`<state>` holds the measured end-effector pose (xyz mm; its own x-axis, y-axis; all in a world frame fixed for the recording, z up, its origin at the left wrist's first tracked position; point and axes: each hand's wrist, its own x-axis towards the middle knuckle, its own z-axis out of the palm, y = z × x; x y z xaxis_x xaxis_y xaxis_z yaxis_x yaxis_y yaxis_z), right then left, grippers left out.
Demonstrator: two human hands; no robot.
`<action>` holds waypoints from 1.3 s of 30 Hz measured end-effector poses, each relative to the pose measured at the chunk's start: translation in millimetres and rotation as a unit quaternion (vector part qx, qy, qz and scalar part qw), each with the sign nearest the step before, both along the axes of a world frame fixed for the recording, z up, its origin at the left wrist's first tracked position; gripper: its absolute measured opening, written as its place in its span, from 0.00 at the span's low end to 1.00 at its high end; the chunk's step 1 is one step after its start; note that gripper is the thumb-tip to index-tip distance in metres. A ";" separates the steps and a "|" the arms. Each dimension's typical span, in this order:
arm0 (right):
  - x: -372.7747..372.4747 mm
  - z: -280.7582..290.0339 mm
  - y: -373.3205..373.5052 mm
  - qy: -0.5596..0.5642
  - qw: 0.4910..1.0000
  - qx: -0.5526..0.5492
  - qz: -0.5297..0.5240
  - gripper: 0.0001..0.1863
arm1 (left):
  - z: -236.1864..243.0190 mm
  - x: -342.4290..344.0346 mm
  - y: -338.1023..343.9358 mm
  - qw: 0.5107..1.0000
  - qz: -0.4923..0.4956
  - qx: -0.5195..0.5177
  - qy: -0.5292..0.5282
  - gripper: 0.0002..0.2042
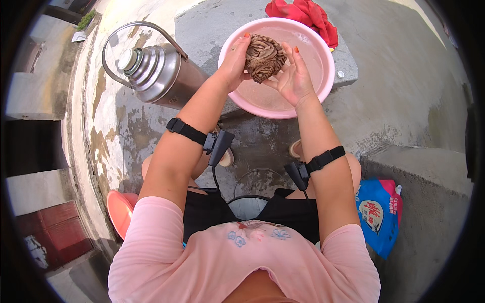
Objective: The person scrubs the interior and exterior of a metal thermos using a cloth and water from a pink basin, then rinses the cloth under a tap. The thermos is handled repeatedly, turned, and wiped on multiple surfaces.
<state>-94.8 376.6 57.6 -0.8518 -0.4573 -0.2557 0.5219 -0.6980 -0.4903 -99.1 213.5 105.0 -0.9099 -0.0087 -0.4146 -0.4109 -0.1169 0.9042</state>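
The left hand [233, 61] curls its fingers round the left side of a twisted cloth bundle [265, 58], brown with darker striping and deep, rope-like folds. The right hand [297, 81] has its fingers spread, set loosely against the bundle's right side. The bundle is held above a round pink plastic basin [331, 65] of cloudy water [309, 55], with some froth near the far rim. Black straps with dark devices circle both forearms. A limp, crumpled red cloth [305, 17] lies by the basin's far right rim.

The basin rests on a rough grey stone slab [202, 30]; a small pale cap [340, 74] sits near its right edge. Water surface opens between the right hand and the right rim. On the left, a shiny steel vacuum flask [169, 76] with an arched handle stands near the left forearm. Smooth concrete ground [409, 96] widens to the right; nearer lies a blue plastic packet [379, 217].
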 end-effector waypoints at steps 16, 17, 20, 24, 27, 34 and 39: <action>59.7 91.6 -175.3 0.303 0.926 0.034 -0.224 0.31 | 52.3 107.3 -228.7 0.831 0.454 -0.216 0.238 0.27; 61.5 90.0 -187.1 0.307 0.911 0.118 -0.250 0.30 | 44.0 104.6 -235.9 0.872 0.399 -0.210 0.189 0.27; 70.8 63.6 -206.6 0.425 0.790 0.315 -0.311 0.23 | 22.8 90.4 -238.3 0.933 0.299 0.043 0.198 0.22; 68.2 14.8 -229.0 0.422 0.774 0.288 -0.375 0.28 | 16.6 85.1 -233.2 0.934 0.292 0.099 0.182 0.19; 67.8 -23.0 -236.1 0.360 0.797 0.305 -0.376 0.29 | 20.1 85.4 -234.9 0.935 0.303 0.096 0.161 0.18; 88.5 -72.4 -220.9 0.263 0.826 0.423 -0.262 0.25 | 17.8 91.0 -248.1 0.938 0.294 0.081 0.166 0.18; 91.8 -20.8 -221.8 0.277 0.873 0.323 -0.239 0.21 | 5.4 110.0 -284.8 0.938 0.242 0.138 0.207 0.21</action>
<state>-3.0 154.8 36.7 -0.9806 0.0706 0.1829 -0.1951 -0.2564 -0.9467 10.8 -71.3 110.5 -0.9103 -0.4075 -0.0733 0.1314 -0.4522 0.8822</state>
